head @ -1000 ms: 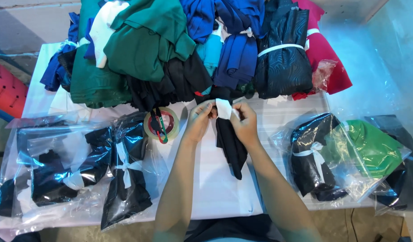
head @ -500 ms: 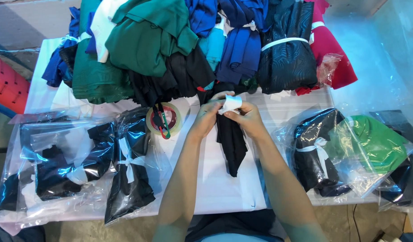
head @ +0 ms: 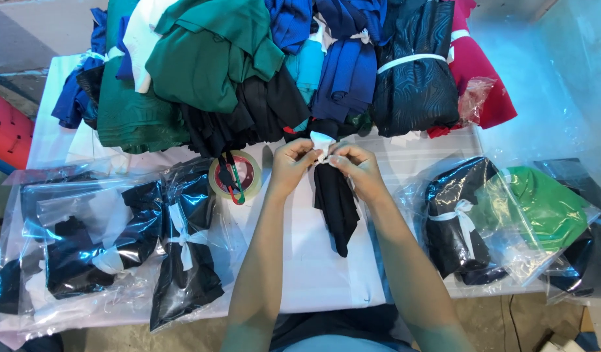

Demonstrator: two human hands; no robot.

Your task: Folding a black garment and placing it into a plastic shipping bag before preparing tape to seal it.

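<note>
Pinching white strip (head: 322, 142) atop black garment (head: 335, 203): left hand (head: 293, 164), right hand (head: 356, 168), both grips closed; clear bagged bundles flank.

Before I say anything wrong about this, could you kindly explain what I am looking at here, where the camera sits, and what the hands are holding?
There is no machine here: a person works with two bare hands, and the single picture comes from a camera worn on the head, looking straight down. The left hand and the right hand meet at the top of a rolled black garment and pinch a white strip at its top end. The garment lies on a white table. Beside the left hand sits a roll of clear tape with something red and green in its middle. Along the far edge is a pile of folded clothes in green, blue, black and red. To the left lie clear plastic bags holding dark bundles, and to the right more bags with a dark and a green garment.
</note>
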